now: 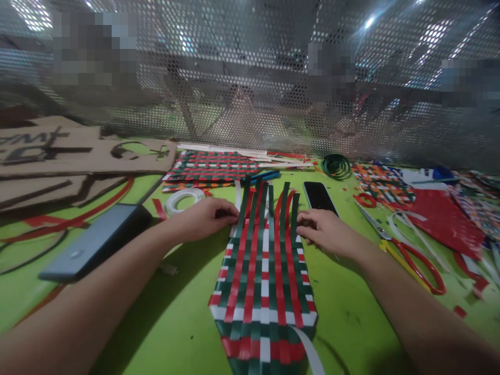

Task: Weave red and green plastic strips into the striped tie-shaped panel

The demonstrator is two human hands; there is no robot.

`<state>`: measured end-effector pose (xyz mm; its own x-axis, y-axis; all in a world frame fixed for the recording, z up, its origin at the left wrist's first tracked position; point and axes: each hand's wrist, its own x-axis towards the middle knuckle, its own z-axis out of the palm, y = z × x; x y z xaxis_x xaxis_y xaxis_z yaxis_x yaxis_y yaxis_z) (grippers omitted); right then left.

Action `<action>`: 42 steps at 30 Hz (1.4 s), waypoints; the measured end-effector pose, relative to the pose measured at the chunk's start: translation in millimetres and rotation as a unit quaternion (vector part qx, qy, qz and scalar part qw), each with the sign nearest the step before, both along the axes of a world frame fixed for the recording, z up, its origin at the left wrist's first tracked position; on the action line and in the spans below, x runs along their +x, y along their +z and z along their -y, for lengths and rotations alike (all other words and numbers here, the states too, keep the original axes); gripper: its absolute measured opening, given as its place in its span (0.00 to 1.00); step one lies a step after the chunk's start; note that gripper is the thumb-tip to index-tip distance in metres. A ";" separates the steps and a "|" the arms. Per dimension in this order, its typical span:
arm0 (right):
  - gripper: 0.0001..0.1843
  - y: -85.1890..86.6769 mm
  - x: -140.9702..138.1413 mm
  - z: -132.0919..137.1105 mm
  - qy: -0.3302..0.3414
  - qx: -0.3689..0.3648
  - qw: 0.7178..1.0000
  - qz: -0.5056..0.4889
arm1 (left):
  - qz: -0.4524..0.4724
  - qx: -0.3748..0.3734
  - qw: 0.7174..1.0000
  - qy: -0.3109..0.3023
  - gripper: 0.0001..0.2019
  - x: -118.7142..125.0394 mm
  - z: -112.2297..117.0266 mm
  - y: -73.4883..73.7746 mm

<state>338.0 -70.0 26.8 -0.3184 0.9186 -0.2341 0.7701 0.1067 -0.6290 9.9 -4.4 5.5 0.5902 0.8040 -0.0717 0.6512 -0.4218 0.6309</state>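
A woven piece of red, green and white flat strips (265,276) lies lengthwise in front of me. Its far end is loose, with several strip ends (287,208) standing up and curling. My left hand (209,217) pinches the left edge, near the top of the weave. At the opposite edge, my right hand (324,229) has thumb and fingers closed at the outer green strip; its fingertips partly hide the grip. One loose white strip (310,349) hangs out at the near right of the weave.
On the green table (187,312) are a grey wedge-shaped object (97,242), a white strip coil (183,200), a phone (320,198), red-handled scissors (420,265) and a green coil (336,165). Cardboard (82,151) lies far left. A perforated metal screen (242,78) stands behind.
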 end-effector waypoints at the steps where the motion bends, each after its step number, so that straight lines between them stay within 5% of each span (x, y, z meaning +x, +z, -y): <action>1: 0.05 -0.1 -0.5 0.5 -0.006 -0.012 1.000 -0.006 | -0.001 0.002 1.000 -0.002 0.12 -0.1 -0.1 0.0; 13: 0.08 -1.6 -10.6 -1.4 -0.050 0.040 0.996 0.056 | 0.001 0.007 1.000 -0.004 0.13 -0.8 -0.8 -2.2; 30: 0.10 -6.5 -4.0 -8.2 0.008 0.025 1.000 0.010 | 0.035 0.055 0.997 -0.039 0.10 7.6 3.3 -5.9; 36: 0.25 -6.1 -2.6 -12.8 0.001 -0.093 0.992 -0.081 | 0.033 0.049 0.998 -0.020 0.11 10.8 3.4 -7.2; 42: 0.25 -2.8 -2.8 -26.3 0.016 -0.162 0.974 -0.155 | 0.025 0.036 0.999 -0.019 0.11 11.8 2.2 -5.5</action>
